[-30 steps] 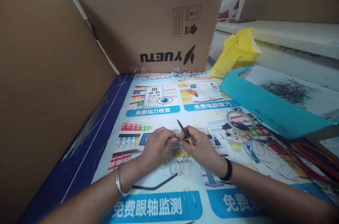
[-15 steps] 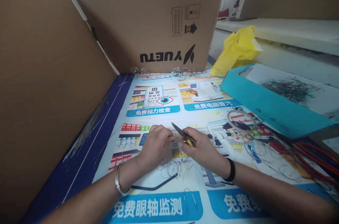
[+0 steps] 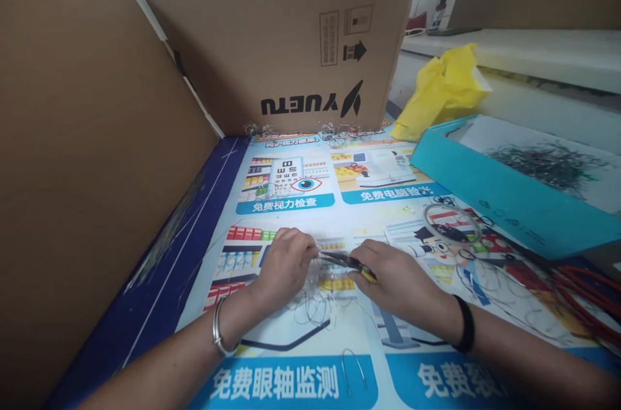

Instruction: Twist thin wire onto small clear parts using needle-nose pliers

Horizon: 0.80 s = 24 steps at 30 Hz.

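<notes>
Wire bent into a narrow loop (image 3: 360,368) lies at the lower middle of the frame, on the printed sheet (image 3: 354,222) that covers the tabletop. Above it, at the lower centre, a tangle of fine wire (image 3: 317,303) spreads over the sheet between the 2 forearms. The right grip (image 3: 391,271), right of centre, is closed around the yellow-and-black handles of a pair of pliers (image 3: 347,260), whose dark nose points left. A black band (image 3: 466,324) circles that wrist. The left grip (image 3: 286,264), left of centre, has its thumb and fingers pinched together right beside the plier tips; what sits between them is too fine to tell. Its wrist wears a silver bangle (image 3: 218,329).

Red cables (image 3: 582,287) curve at the right edge. Farther up, right of centre, lies a clear ring (image 3: 427,222), and behind it a teal box (image 3: 509,209) holding a heap of dark wire pieces (image 3: 541,164). Beside the box stands a crumpled yellow bag (image 3: 439,96). At upper left and upper centre, 2 cardboard panels (image 3: 272,28) stand upright, with 2 clumps of wire (image 3: 339,134) at the foot of the farther panel. A bottle (image 3: 439,11) stands on the pale ledge (image 3: 533,57) at upper right.
</notes>
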Each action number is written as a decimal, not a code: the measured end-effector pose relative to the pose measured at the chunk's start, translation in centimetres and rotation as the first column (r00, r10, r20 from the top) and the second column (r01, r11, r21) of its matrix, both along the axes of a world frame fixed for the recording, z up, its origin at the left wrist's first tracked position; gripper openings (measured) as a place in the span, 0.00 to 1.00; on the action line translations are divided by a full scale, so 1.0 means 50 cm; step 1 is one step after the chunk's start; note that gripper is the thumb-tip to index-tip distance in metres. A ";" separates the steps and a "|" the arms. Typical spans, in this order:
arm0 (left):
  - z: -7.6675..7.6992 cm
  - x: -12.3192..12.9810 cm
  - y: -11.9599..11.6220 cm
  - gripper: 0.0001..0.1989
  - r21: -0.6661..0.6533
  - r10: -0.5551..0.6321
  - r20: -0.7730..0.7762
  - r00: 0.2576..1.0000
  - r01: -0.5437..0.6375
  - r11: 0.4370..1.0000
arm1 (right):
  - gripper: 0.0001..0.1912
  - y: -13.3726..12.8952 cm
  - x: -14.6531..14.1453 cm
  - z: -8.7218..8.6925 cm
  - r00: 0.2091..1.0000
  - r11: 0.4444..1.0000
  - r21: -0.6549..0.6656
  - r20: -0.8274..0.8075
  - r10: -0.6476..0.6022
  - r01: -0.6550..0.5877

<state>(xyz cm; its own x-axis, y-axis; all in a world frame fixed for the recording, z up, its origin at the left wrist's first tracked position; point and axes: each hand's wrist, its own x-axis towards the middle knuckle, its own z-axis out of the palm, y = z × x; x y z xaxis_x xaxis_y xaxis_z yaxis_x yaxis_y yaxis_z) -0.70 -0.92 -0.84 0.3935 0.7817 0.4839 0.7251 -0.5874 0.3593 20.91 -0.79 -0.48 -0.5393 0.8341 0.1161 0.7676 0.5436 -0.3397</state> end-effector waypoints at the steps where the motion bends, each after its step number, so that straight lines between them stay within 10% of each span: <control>1: 0.000 -0.001 0.000 0.09 0.001 -0.003 -0.004 1.000 0.003 1.000 | 0.05 -0.001 0.000 -0.001 1.000 1.000 0.029 0.026 0.006 -0.006; 24: 0.000 0.000 0.001 0.09 -0.018 -0.002 0.003 1.000 0.002 1.000 | 0.06 0.000 0.001 -0.018 0.968 0.894 0.424 0.247 0.037 -0.142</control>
